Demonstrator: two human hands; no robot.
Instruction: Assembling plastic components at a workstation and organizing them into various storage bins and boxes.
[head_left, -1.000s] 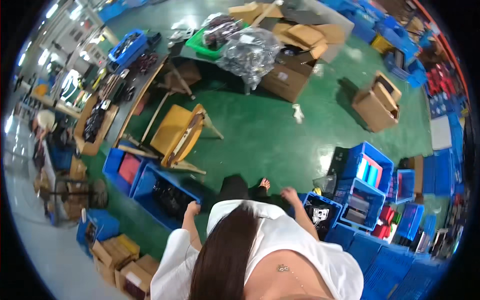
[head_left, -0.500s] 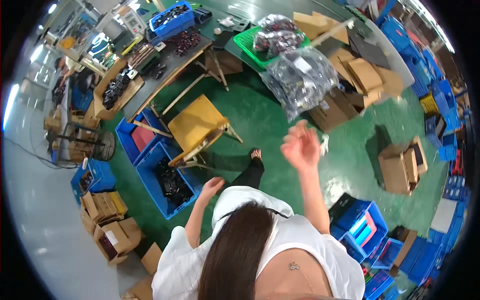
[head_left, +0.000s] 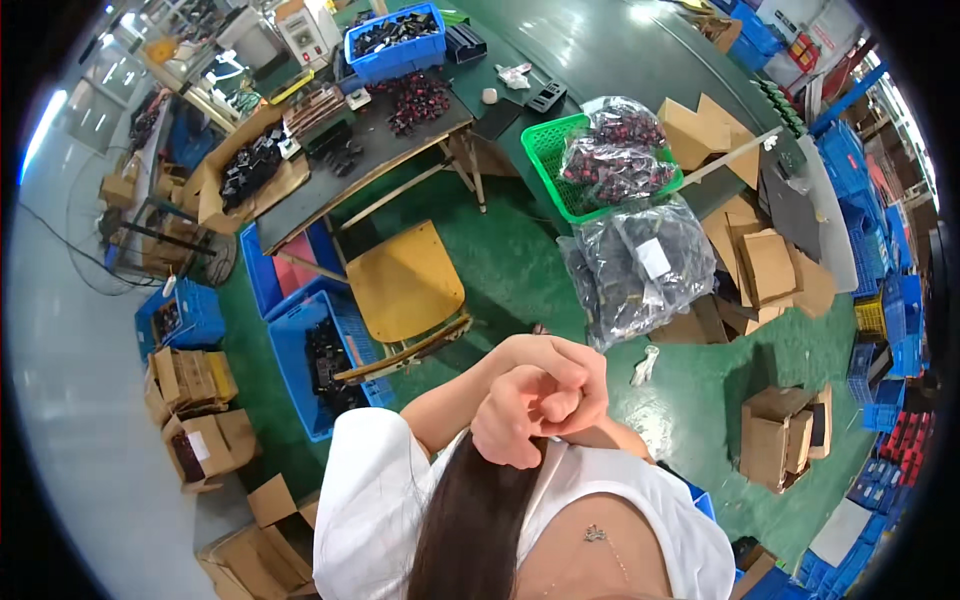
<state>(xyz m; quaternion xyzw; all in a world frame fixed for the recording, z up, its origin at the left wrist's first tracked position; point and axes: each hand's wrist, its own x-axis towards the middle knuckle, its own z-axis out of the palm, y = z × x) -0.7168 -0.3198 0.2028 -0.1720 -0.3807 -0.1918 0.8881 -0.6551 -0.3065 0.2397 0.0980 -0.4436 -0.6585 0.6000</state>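
Both my hands are brought together in front of my chest, touching and overlapping. My left hand (head_left: 562, 362) lies across the far side, back of the hand up, with its fingers curled down. On the near side my right hand (head_left: 508, 412) is closed, its fingers bent inward against the left. Whatever the curled fingers hold, if anything, is hidden. Just beneath the hands hangs a long dark lock of hair (head_left: 470, 515) over my white shirt (head_left: 370, 490); whether the fingers touch it I cannot tell.
A yellow chair (head_left: 408, 280) stands ahead left by a workbench (head_left: 400, 145) and blue crates (head_left: 285, 370). Ahead right, a green basket (head_left: 545, 165) and a clear bag of dark parts (head_left: 640, 265) rest at a table. An open carton (head_left: 770, 440) sits on the floor at right.
My hands, apart and low at either side before, have come together in front of my chest and closed. The view has shifted, with the chair and table now nearer.
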